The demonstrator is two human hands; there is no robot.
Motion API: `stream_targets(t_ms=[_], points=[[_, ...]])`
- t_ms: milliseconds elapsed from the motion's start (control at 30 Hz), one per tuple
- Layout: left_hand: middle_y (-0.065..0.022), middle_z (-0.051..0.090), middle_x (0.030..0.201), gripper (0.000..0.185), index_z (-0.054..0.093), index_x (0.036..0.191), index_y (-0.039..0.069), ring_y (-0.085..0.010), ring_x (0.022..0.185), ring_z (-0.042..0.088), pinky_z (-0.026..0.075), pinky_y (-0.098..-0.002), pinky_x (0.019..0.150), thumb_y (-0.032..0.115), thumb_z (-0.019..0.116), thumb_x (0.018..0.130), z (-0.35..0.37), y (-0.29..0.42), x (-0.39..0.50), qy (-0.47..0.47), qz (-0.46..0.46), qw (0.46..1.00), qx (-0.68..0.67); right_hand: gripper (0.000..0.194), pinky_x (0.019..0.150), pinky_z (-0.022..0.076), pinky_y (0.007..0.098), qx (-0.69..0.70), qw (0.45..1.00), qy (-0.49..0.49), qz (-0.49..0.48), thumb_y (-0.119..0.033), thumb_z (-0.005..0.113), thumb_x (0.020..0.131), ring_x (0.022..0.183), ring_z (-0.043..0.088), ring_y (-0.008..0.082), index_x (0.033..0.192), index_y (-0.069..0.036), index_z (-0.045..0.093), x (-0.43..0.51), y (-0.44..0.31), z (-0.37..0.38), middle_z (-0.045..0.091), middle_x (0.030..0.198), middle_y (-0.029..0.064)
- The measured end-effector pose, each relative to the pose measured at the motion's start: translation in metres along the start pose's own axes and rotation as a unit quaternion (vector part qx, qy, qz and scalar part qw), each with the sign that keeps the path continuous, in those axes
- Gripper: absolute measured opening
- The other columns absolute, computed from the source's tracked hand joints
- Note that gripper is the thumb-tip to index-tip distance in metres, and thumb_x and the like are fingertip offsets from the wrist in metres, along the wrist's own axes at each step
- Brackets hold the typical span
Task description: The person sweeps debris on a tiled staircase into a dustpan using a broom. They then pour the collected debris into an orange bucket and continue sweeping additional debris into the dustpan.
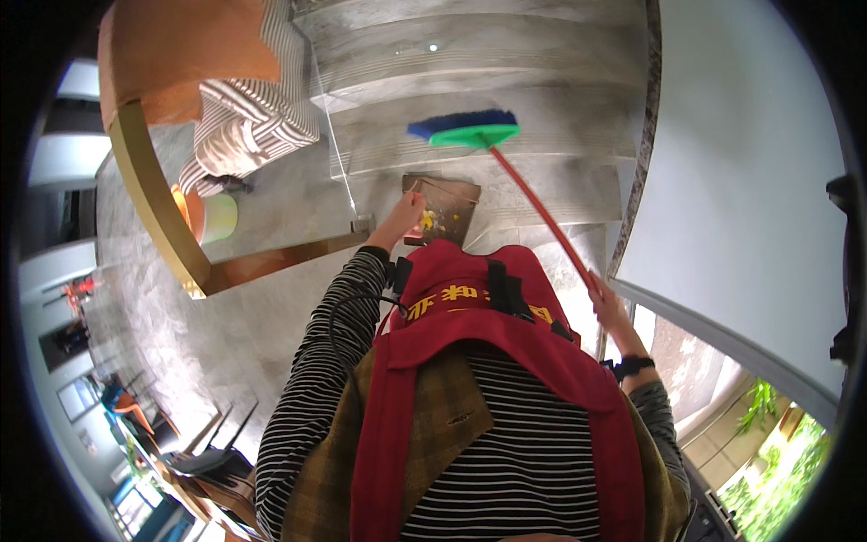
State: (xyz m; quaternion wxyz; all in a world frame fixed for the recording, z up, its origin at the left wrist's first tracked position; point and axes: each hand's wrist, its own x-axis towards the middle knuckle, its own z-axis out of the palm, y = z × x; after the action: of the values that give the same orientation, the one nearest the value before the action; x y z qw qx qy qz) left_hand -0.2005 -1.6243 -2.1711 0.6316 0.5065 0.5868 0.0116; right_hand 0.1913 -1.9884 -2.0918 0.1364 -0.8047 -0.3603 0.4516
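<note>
My right hand point(605, 303) is wrapped around the red handle of a broom point(535, 196). The broom's green head with blue bristles point(467, 125) reaches up and to the left, over a grey stair tread. My left hand point(408, 213) is closed at the left side of a brown dustpan point(447, 203) and appears to grip its thin handle; the exact hold is partly hidden. Yellow scraps and pale crumbs point(428, 220) lie in the dustpan. Its near edge is covered by the red apron point(474, 291) I wear.
Grey concrete stairs point(474, 40) rise ahead. On their left are a thin cable point(328, 115) and a wooden frame point(271, 263). Past them lie striped fabric point(250, 129) and a bucket point(218, 217). A pale wall point(738, 190) bounds the right; a chair point(210, 464) stands behind at left.
</note>
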Motion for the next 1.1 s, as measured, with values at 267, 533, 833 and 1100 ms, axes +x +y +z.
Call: stream_targets(t_ms=[267,533,833,1100], points=[[0.0004,0.049,0.08,0.038,0.045,0.128,0.015,-0.012,0.062,0.049,0.059,-0.0471,0.071,0.04,0.051,0.1,0.002,0.022,0.028,0.024,-0.014,0.995,0.097,0.054,0.063,0.0546,0.0438,0.108,0.991,0.019,0.075,-0.028,0.054,0.097,0.065,0.065,0.0322,0.149,-0.02,0.043,0.104,-0.045,0.012,0.067,0.088,0.0228],[-0.0087,0.06,0.088,0.046,0.048,0.126,0.006,-0.0209,0.066,0.059,0.055,-0.041,0.056,0.039,0.055,0.096,0.005,0.01,0.052,0.025,0.032,0.996,0.081,0.055,0.091,0.0512,0.051,0.002,0.997,0.039,-0.07,-0.023,0.054,0.097,0.104,0.063,0.0468,0.15,-0.017,0.04,0.037,0.014,0.068,0.066,0.112,0.0295],[0.0008,0.049,0.079,0.047,0.039,0.139,0.017,-0.0132,0.056,0.049,0.058,-0.0453,0.056,0.039,0.051,0.099,0.002,0.035,0.041,-0.017,-0.032,0.999,0.014,0.051,0.101,0.0474,0.0384,0.151,0.987,0.012,0.048,-0.016,0.058,0.097,0.125,0.058,0.0339,0.147,-0.01,0.045,-0.079,0.014,0.073,0.061,0.131,0.0232],[0.0012,0.047,0.078,0.04,0.042,0.132,0.018,-0.0123,0.059,0.045,0.059,-0.0535,0.07,0.04,0.05,0.1,0.014,0.053,0.023,0.039,-0.069,0.997,0.022,0.057,0.07,0.0524,0.0345,0.202,0.97,0.093,0.098,-0.017,0.058,0.097,0.071,0.063,0.019,0.151,-0.017,0.041,-0.004,0.05,0.031,0.067,0.09,0.0121]])
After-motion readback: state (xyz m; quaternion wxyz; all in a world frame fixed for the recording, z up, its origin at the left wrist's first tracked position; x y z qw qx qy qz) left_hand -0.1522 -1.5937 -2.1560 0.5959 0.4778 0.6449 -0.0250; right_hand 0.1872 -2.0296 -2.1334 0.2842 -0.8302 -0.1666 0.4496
